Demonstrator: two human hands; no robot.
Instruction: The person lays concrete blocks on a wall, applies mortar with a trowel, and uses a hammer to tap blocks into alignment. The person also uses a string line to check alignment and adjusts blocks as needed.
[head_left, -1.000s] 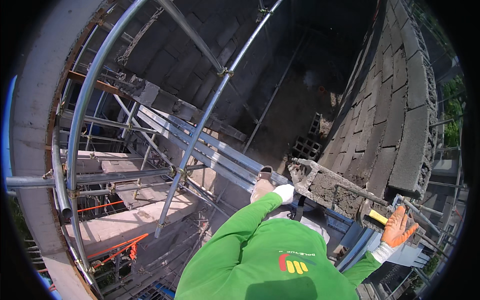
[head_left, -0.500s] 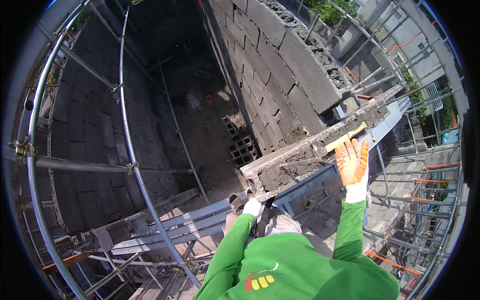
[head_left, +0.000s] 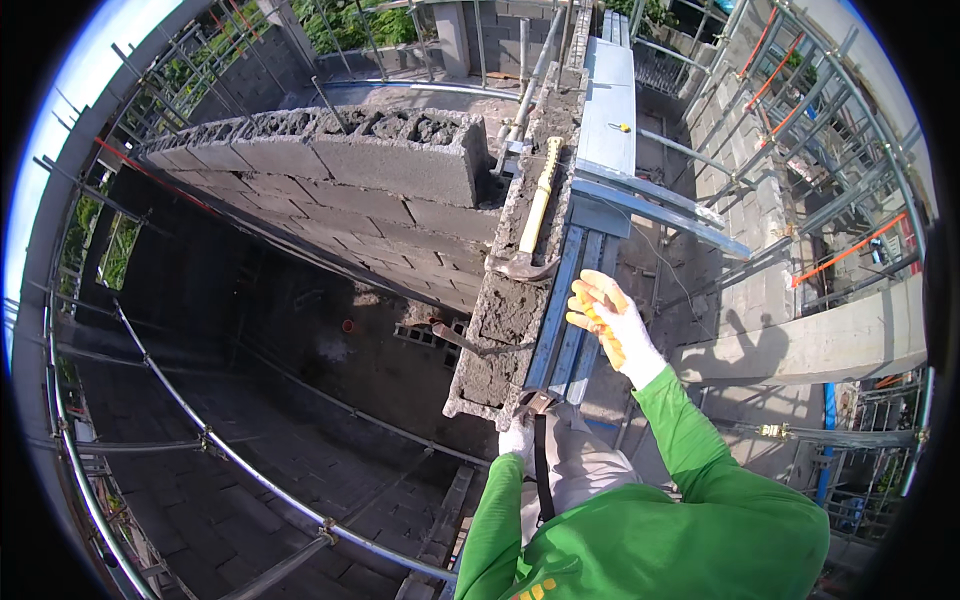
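My right hand [head_left: 612, 325], in a white glove with an orange palm, hovers beside the block wall top [head_left: 497, 312]. Its fingers are apart and half curled, with nothing seen in them. A claw hammer [head_left: 536, 215] with a yellow handle lies on the wall top, its metal head toward me. Nearer, a trowel [head_left: 462, 340] rests across the mortar, its handle jutting over the left edge. My left hand [head_left: 517, 438], white-gloved, is low at the wall's near end, against a small brownish object [head_left: 538, 402]; its fingers are mostly hidden.
Metal channels [head_left: 566, 310] run along the wall's right side, below a pale plank [head_left: 608, 105]. A higher block wall [head_left: 400, 165] branches left. Beyond it drops a deep shaded pit [head_left: 350, 375], bordered by scaffold tubes [head_left: 250, 480]. A long shadow falls on a concrete beam [head_left: 800, 335].
The view has swung right, so the wall top runs away from me. My right hand has gone from flat and upturned beside the hammer handle to half curled near the hammer head.
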